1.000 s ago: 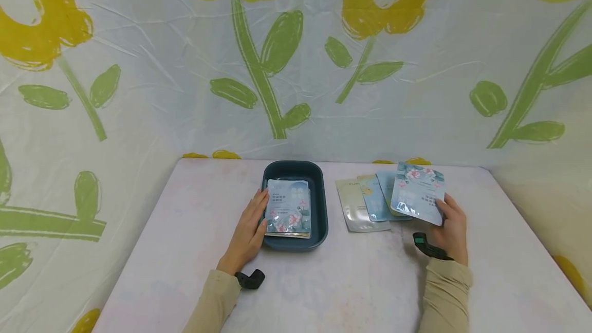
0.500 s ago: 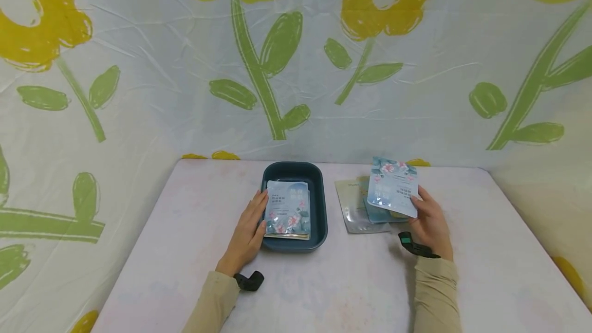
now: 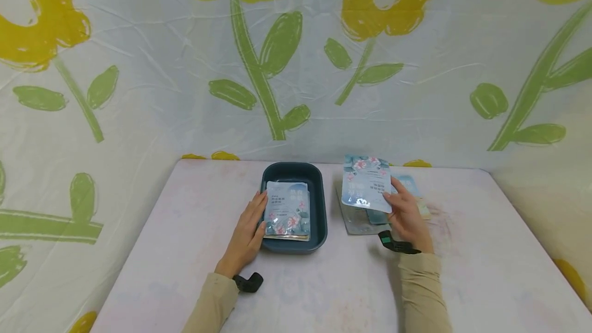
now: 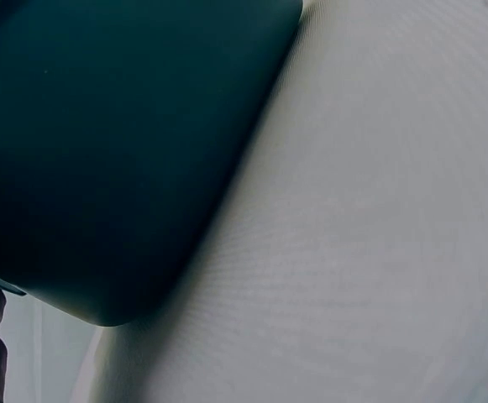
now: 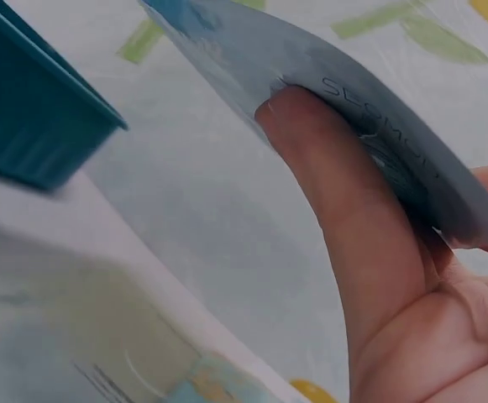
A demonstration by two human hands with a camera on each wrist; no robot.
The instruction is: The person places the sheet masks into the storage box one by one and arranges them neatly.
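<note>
My right hand (image 3: 409, 220) pinches a light blue sheet mask sachet (image 3: 366, 181) with pink flowers, thumb on its front. In the right wrist view, a finger lies straight along the back of this sachet (image 5: 395, 109). It is raised over several other sachets on the table, partly covering a silver one (image 3: 358, 224) and a blue one (image 3: 408, 183). Straight fingers of my left hand (image 3: 242, 238) rest against the left side of a dark teal tray (image 3: 319, 204). A stack of flowered sachets (image 3: 287, 209) lies in that tray. Its outer wall (image 4: 118, 151) fills much of the left wrist view.
A pale cloth covers the table (image 3: 324, 292). Behind it rises a backdrop (image 3: 185, 66) printed with yellow flowers and green leaves. Each wrist wears a black camera band, such as the left one (image 3: 248, 282). The loose sachets lie right of the tray.
My right hand has carried the flowered sachet leftward, toward the tray. Parts of the loose sachets on the right now show from behind it. My left hand has stayed at the tray.
</note>
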